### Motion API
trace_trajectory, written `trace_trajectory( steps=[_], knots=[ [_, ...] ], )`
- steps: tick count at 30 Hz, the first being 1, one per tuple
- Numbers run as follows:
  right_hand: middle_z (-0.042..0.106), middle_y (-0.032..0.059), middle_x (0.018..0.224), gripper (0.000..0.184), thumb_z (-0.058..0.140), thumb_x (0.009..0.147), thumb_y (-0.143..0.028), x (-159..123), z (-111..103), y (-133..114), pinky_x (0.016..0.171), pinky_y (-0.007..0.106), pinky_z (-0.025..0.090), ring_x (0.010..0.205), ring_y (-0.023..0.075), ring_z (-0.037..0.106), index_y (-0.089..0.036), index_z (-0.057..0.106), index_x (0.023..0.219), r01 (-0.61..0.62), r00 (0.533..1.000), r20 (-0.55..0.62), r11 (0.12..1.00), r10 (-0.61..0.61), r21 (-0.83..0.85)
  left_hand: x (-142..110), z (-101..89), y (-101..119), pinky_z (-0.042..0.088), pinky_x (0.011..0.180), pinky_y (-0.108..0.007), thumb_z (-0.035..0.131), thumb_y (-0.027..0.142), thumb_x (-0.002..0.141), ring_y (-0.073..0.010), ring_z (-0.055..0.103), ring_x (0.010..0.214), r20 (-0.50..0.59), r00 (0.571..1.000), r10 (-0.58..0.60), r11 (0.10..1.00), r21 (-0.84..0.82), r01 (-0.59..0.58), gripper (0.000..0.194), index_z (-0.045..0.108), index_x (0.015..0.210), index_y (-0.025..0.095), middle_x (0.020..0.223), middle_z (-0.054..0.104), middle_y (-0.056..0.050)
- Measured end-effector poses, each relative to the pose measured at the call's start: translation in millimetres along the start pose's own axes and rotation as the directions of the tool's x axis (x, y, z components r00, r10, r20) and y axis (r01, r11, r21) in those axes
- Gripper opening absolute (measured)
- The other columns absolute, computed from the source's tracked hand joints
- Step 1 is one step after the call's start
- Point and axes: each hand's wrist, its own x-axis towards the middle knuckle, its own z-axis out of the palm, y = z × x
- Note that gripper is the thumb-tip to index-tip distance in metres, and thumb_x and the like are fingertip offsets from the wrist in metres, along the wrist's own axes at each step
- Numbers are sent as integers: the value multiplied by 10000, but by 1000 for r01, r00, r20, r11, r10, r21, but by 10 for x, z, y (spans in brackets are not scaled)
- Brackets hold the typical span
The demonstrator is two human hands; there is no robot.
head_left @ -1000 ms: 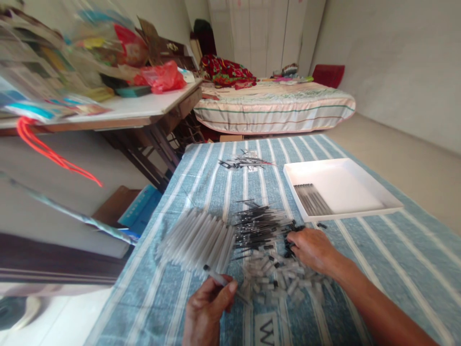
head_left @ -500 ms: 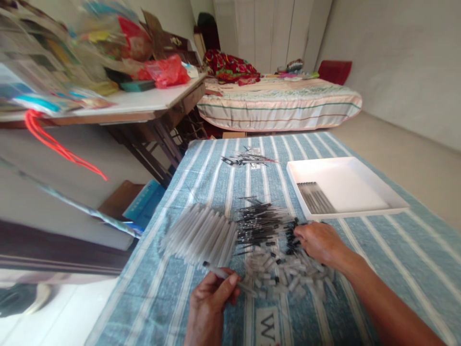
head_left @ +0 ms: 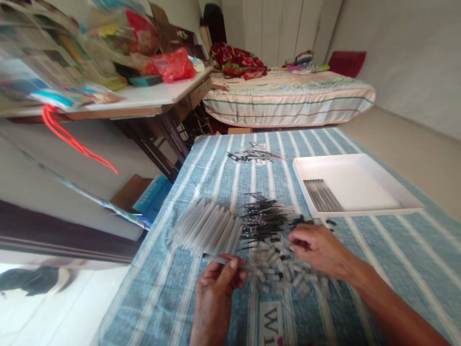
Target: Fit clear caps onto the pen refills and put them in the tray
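The left hand pinches one slim translucent grey plastic tube with a black end, just in front of one bank of similar pale tubes. The right hand curls over one spread of short clear plastic pieces — whether it grips any, I can't tell. It looks like part-picking; a fine pinch seems called for. Beyond: one heap of thin black sticks, one shallow white box — single pieces overlap past counting.
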Motion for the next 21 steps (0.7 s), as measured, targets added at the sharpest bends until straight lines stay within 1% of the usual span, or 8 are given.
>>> trace_trajectory(
  steps=[1, 3, 5, 6, 11, 15, 17, 21],
  knots=[
    [585, -11, 637, 140, 483, 762, -181, -29, 33, -48, 558, 188, 361, 585, 101, 518, -178, 613, 710, 9, 1000, 3, 994, -10, 112, 0, 18, 10, 414, 455, -196, 735, 229, 599, -106, 575, 508, 15, 1000, 3, 1000, -9, -3, 211, 599, 727, 130, 669, 676, -25],
    [547, -30, 581, 120, 493, 746, -175, -80, 102, -136, 517, 174, 353, 532, 86, 479, -169, 606, 705, -12, 999, 49, 958, -2, 287, 4, 55, 24, 417, 462, -196, 719, 227, 630, -109, 582, 518, 43, 999, 21, 999, -29, -20, 190, 588, 735, 138, 679, 680, -26],
    [534, -37, 563, 110, 505, 739, -174, -112, 163, -201, 508, 172, 355, 521, 83, 465, -164, 609, 704, -32, 997, 80, 921, 1, 388, 13, 89, 31, 419, 466, -195, 706, 219, 654, -109, 585, 525, 74, 996, 43, 998, -42, -40, 166, 583, 736, 143, 687, 680, -24],
    [533, -37, 563, 108, 511, 736, -171, -122, 187, -223, 509, 173, 356, 524, 83, 464, -163, 613, 703, -31, 997, 74, 910, 0, 413, 18, 104, 32, 420, 466, -195, 701, 215, 662, -109, 586, 528, 90, 994, 54, 998, -44, -50, 156, 582, 730, 143, 691, 680, -24],
    [561, -17, 580, 126, 520, 725, -139, -135, 246, -258, 512, 180, 361, 551, 94, 480, -158, 642, 701, 32, 999, -31, 892, -20, 450, 44, 143, 12, 432, 472, -200, 693, 205, 684, -110, 592, 529, 151, 984, 93, 995, -45, -87, 131, 587, 726, 140, 701, 683, -29],
    [580, -6, 599, 138, 524, 729, -122, -143, 263, -259, 525, 186, 370, 558, 97, 495, -153, 659, 728, 88, 996, -66, 880, -65, 467, 31, 177, -8, 440, 467, -199, 690, 201, 685, -107, 592, 517, 163, 982, 91, 996, -24, -89, 131, 587, 724, 131, 694, 687, -33],
    [580, -4, 600, 140, 525, 738, -124, -145, 272, -263, 531, 189, 373, 554, 97, 498, -150, 663, 737, 105, 994, -89, 877, -71, 469, 10, 204, -11, 441, 459, -199, 690, 200, 680, -109, 593, 512, 162, 983, 85, 996, -18, -83, 137, 585, 729, 127, 684, 688, -36],
    [595, 6, 632, 138, 523, 769, -150, -148, 301, -272, 554, 191, 385, 584, 103, 521, -148, 660, 761, 124, 989, -126, 873, -72, 472, -28, 250, -2, 442, 450, -195, 690, 196, 671, -109, 592, 504, 125, 989, 76, 997, -33, -73, 158, 573, 751, 126, 669, 687, -34]
  ],
)
